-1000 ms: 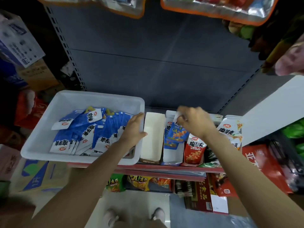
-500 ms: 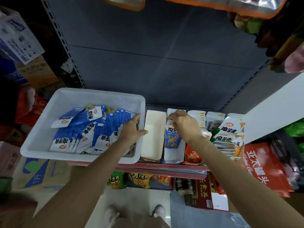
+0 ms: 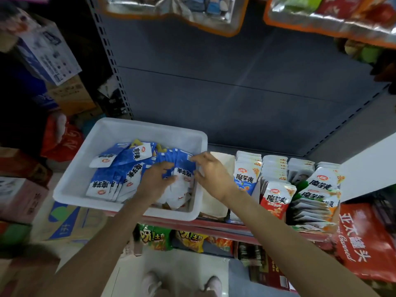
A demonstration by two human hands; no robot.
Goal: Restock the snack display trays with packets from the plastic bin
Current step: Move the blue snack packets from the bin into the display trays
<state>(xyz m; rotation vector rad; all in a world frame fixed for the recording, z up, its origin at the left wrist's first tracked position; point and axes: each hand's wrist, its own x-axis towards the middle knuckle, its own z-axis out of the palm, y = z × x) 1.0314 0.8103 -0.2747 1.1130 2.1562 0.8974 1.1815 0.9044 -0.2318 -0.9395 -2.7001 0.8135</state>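
Note:
A white plastic bin (image 3: pixel 92 198) sits on the shelf at the left, holding several blue-and-white snack packets (image 3: pixel 122 168). My left hand (image 3: pixel 155 182) is inside the bin, fingers curled round a bunch of upright packets (image 3: pixel 184 171). My right hand (image 3: pixel 214 175) reaches over the bin's right wall, its spread fingertips touching the same bunch. Right of the bin stands an empty cardboard tray (image 3: pixel 215 205). Beyond it are filled trays of blue (image 3: pixel 245 179), red (image 3: pixel 276 198) and green packets (image 3: pixel 317 189).
The grey back panel (image 3: pixel 235 82) rises behind the shelf, with bagged goods (image 3: pixel 171 11) hanging overhead. Cardboard boxes (image 3: pixel 49 52) are stacked at the left. A red bag (image 3: pixel 364 241) lies at the right. More snack bags (image 3: pixel 190 236) fill the shelf below, above my feet.
My right hand has left the blue-packet tray and moved left to the bin. My left hand has gone from the bin's right rim deeper onto the packets.

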